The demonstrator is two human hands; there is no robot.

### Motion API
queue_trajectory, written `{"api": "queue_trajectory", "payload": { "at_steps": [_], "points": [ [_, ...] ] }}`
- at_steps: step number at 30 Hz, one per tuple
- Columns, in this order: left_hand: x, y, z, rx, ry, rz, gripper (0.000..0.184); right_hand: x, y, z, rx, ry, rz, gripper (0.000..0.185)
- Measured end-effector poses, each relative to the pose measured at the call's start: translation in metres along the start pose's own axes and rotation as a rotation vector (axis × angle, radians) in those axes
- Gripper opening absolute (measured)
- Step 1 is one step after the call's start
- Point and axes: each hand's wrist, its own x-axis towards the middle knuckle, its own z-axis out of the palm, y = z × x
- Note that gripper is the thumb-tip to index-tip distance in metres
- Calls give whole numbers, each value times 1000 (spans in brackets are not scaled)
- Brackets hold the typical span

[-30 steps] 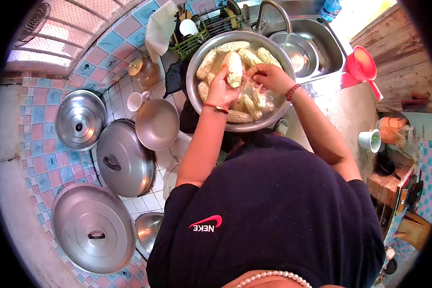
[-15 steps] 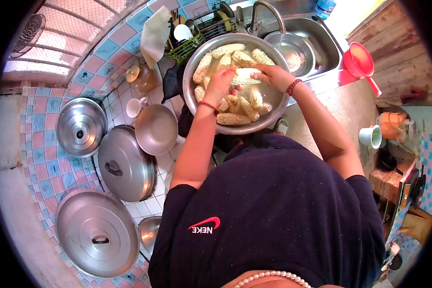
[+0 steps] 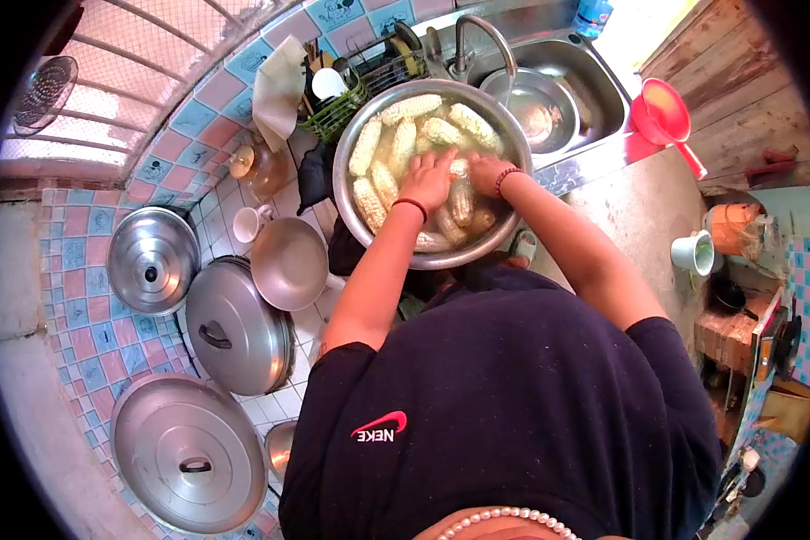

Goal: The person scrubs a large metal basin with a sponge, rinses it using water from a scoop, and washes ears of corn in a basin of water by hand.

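A wide metal basin [image 3: 343, 171] holds cloudy water and several peeled corn cobs [image 3: 410, 109]. Both hands are down in it. My left hand [image 3: 429, 177] has its back up and its fingers pointing away, over the cobs near the basin's middle. Close to its right, my right hand [image 3: 488, 174] reaches into the water, its fingertips hidden. One pale cob [image 3: 461, 193] lies between the two hands, its upper end at the fingers. Whether either hand grips it cannot be made out.
Beyond the basin are a faucet [image 3: 486, 24], a sink [image 3: 607, 76] with a metal bowl, and a green dish rack [image 3: 337, 115]. A red dipper [image 3: 661, 112] lies right. Lids, a pan [image 3: 289, 264] and a glass jar [image 3: 261, 171] stand left.
The cob held up over the basin is now lowered into the water among the others, and both hands have gone down with it. The camera view has shifted slightly.
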Motion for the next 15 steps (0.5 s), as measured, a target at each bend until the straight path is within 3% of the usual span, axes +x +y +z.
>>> {"api": "queue_trajectory", "payload": {
  "at_steps": [2,5,6,9,10,11,13,15],
  "points": [
    [7,0,-2,-6,-13,-6,44,7,5,1,-20,-47,-19,40],
    [10,-21,-3,-459,83,-43,42,8,12,-4,83,18,-162,43],
    [5,-23,0,-754,202,-162,39,-13,5,-18,186,84,-238,44],
    [-7,-13,-40,-1130,134,-180,40,-45,-11,-49,306,168,-302,51],
    [-14,9,-72,-974,223,-129,41,-51,-18,-56,280,216,-335,51],
    [-9,4,-70,-788,398,65,41,-56,-25,-64,254,263,-370,51],
    [-10,26,-100,-984,352,25,42,-67,-43,-84,297,389,-456,50],
    [-9,43,-130,-930,345,94,46,-84,-61,-112,377,430,-526,51]
  ]
}}
